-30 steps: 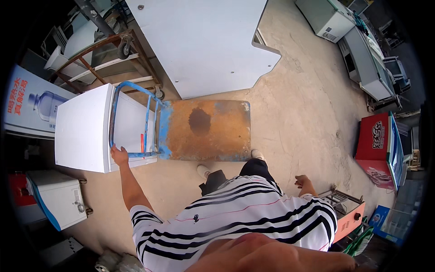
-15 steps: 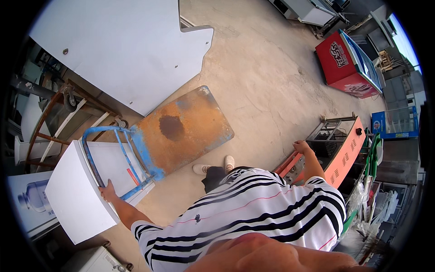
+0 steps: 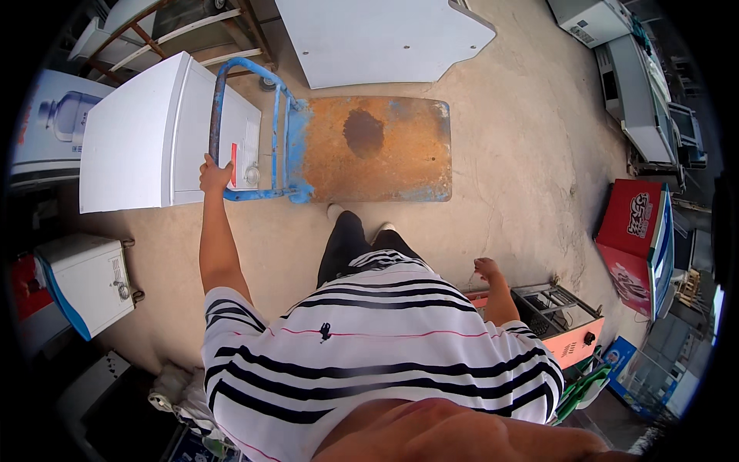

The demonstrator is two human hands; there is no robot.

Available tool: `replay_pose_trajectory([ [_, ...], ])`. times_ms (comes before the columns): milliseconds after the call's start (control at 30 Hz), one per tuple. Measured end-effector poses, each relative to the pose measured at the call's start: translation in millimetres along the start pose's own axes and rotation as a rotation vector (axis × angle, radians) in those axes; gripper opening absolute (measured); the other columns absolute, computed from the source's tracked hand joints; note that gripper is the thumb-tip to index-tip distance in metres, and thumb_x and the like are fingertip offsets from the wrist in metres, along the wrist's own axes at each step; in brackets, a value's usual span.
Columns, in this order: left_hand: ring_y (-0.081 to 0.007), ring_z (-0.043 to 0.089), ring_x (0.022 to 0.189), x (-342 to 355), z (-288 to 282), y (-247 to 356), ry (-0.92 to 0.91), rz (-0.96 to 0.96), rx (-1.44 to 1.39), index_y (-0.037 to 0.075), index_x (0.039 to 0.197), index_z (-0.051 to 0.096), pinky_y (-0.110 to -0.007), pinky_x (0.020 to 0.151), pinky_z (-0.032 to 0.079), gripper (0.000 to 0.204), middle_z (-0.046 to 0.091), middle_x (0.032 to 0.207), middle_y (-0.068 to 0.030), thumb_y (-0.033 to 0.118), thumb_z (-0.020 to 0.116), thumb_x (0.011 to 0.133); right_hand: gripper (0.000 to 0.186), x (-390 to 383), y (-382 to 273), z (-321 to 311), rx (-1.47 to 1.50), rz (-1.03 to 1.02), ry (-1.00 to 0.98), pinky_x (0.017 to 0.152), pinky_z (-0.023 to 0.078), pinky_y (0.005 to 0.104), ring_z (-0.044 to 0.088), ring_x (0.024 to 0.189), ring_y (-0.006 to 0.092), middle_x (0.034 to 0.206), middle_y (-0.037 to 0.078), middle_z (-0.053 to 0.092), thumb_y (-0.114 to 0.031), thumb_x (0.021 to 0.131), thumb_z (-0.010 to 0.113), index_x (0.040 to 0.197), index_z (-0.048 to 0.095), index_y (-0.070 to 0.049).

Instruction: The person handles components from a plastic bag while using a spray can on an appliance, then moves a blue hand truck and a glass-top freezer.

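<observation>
The worn blue tubular metal push handle of a flat cart is gripped by the left hand, its fingers closed around the outer bar. The handle is fixed at the left end of the cart's rust-brown rectangular metal platform. Left of the platform, behind the handle, a white box-shaped appliance is seen. The right hand is held to the platform's near right, well apart from it and nearest a salmon-orange metal appliance; whether its curled fingers are pinched together cannot be told. Beyond the platform's far edge, a large white panel is seen.
</observation>
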State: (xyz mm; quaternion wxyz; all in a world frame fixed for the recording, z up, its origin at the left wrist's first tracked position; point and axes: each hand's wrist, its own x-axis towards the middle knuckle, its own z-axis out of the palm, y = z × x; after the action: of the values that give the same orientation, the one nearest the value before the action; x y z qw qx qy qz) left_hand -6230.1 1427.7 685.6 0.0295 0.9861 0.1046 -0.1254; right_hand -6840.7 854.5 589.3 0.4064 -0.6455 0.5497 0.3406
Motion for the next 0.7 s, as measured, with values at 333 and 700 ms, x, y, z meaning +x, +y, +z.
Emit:
replay_pose_trajectory([
  [333, -0.0288, 0.057, 0.099, -104, -8, 34, 0.003, 0.374, 0.315, -0.008, 0.127, 0.044, -0.050, 0.102, 0.027, 0.078, 0.063, 0.104, -0.0147, 0.048, 0.065, 0.077, 0.039, -78, -284, 121, -0.133, -0.749, 0.247, 0.083, 0.048, 0.0337, 0.063, 0.095, 0.0270, 0.099, 0.019, 0.066, -0.028, 0.086, 0.058, 0.112, 0.060, 0.000],
  [700, -0.0346, 0.047, 0.119, 1, -40, -117, -0.522, 0.921, 0.288, 0.008, 0.134, 0.043, -0.039, 0.098, 0.038, 0.062, 0.050, 0.128, -0.0200, 0.047, 0.053, 0.086, 0.077, -199, -540, 319, 0.109, -0.745, 0.502, 0.088, 0.045, 0.0449, 0.054, 0.108, 0.0395, 0.121, 0.027, 0.049, -0.045, 0.077, 0.068, 0.133, 0.035, -0.004],
])
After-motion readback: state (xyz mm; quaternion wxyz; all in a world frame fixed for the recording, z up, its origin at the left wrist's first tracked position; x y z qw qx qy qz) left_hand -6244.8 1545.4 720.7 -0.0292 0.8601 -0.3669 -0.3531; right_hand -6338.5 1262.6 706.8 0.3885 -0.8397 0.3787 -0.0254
